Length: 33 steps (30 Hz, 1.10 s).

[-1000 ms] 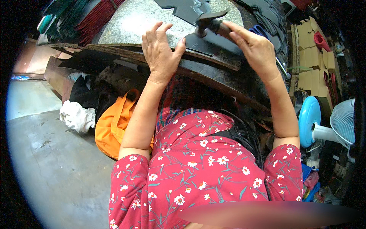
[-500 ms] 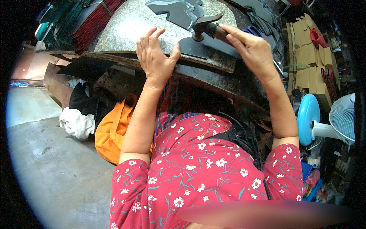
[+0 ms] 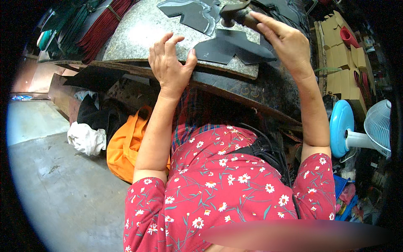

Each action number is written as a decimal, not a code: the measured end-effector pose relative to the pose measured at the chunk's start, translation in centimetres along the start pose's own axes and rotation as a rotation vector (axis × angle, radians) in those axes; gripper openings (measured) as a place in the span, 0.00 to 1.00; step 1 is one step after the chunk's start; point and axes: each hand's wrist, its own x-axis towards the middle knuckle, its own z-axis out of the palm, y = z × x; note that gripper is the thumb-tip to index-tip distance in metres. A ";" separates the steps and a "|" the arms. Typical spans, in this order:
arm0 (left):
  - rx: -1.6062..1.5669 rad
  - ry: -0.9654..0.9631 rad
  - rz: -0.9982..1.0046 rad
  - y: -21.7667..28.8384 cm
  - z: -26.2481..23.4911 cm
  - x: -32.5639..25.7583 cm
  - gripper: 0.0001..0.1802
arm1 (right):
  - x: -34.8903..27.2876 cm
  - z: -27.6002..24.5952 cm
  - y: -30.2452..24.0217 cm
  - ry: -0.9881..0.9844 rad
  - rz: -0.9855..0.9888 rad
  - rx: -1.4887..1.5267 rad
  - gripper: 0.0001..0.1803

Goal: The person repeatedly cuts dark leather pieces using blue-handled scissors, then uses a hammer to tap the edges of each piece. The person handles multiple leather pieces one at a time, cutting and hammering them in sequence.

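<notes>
Dark leather cut-out, flat and notched like a shoe part, lies on the speckled grey tabletop at about twelve o'clock in the head view, close to the near edge of the slab. The left hand rests at eleven o'clock with its palm against the tabletop edge, fingers spread and slightly curled on the stone, the thumb tip touching the left end of the cut-out; it grips nothing. The right hand sits at one o'clock, closed around the handle of a hammer, whose dark head stands just above the far edge of the cut-out. A second dark piece of similar shape lies beyond it, toward the top rim. Bundles of red and green cord lie at ten o'clock beside the slab. Below the tabletop, an orange bag and a white cloth rest on the concrete floor at eight o'clock. A blue and white fan stands at three o'clock, with stacked cardboard boxes above it at two o'clock.
</notes>
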 end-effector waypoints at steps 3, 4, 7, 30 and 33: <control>-0.010 -0.004 -0.011 0.1 -0.2 -0.1 0.20 | -0.2 0.2 0.4 -0.066 0.254 0.391 0.18; -0.018 -0.014 -0.023 0.1 -0.2 -0.2 0.19 | -0.4 0.6 0.3 0.011 0.179 0.328 0.18; -0.012 -0.011 -0.009 0.2 -0.3 -0.1 0.19 | -0.5 1.7 0.0 -0.267 0.199 0.146 0.18; -0.003 -0.007 0.033 -0.1 -0.5 -0.2 0.16 | 1.9 5.1 5.2 0.057 0.075 -0.117 0.17; -0.038 0.003 0.029 0.0 -0.7 -0.2 0.15 | 1.9 5.6 4.6 -0.018 0.102 -0.147 0.15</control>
